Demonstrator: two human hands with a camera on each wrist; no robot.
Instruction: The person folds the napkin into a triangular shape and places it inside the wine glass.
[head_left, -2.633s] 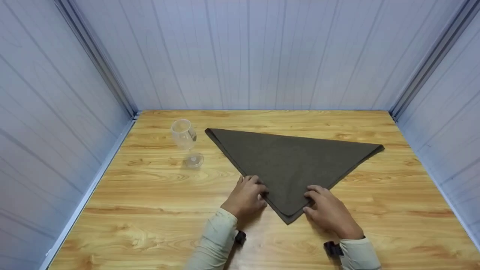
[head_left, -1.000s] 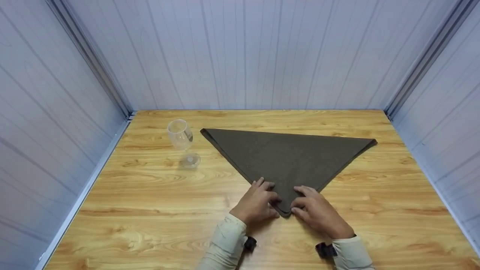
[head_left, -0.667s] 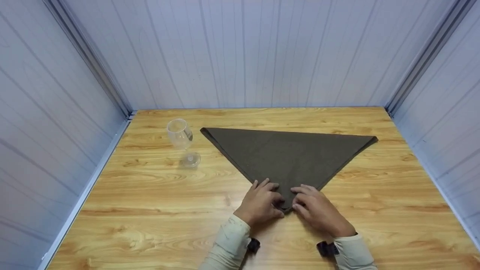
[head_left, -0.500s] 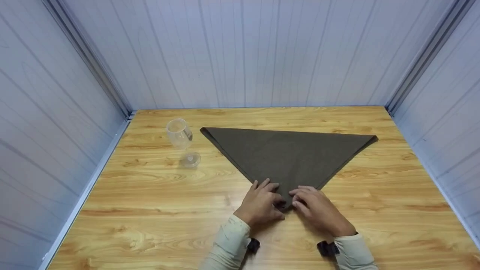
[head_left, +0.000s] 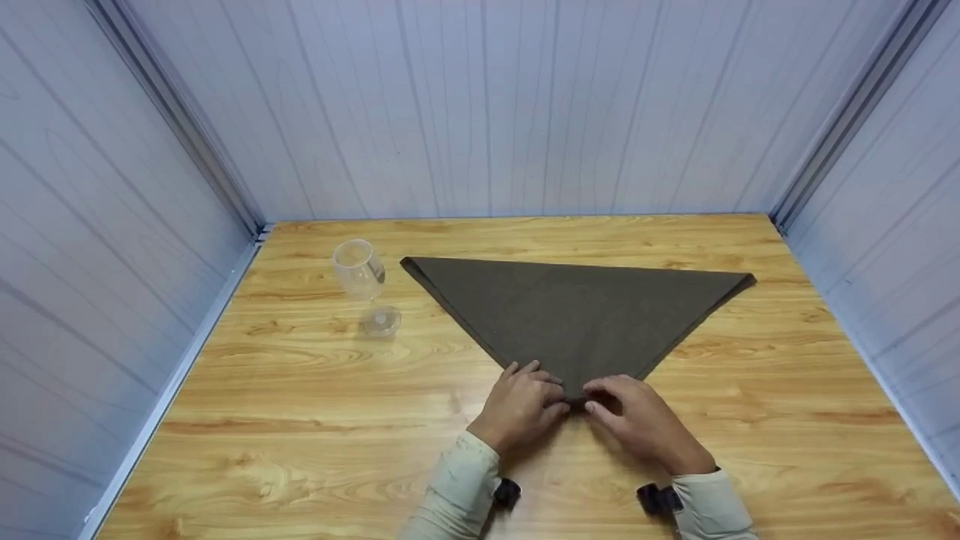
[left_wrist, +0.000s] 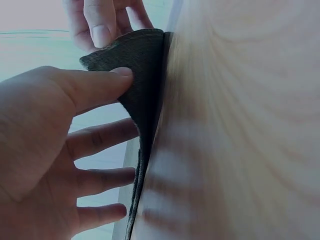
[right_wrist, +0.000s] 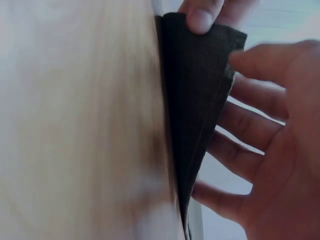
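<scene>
A dark olive-brown cloth napkin [head_left: 577, 315], folded into a triangle, lies on the wooden table with its long edge at the back. At its near tip, my left hand [head_left: 517, 405] pinches the cloth between thumb and fingers. Opposite it, my right hand [head_left: 641, 420] pinches the same tip, thumb near the cloth's edge. In the left wrist view the napkin's tip [left_wrist: 145, 65] is turned up off the table, the left thumb pressed on it. The right wrist view shows the raised flap [right_wrist: 195, 65] between both hands, the outer fingers spread along the cloth's side.
A clear stemmed wine glass [head_left: 360, 270] stands upright left of the napkin's far left corner. Pale panelled walls [head_left: 480, 112] enclose the wooden table [head_left: 300, 420] at the back and both sides. Each wrist carries a small black device.
Both hands have moved inward along the napkin's sides to its near tip. The tip, flat and pointing toward the person before, is now lifted and turned up. The glass stays put.
</scene>
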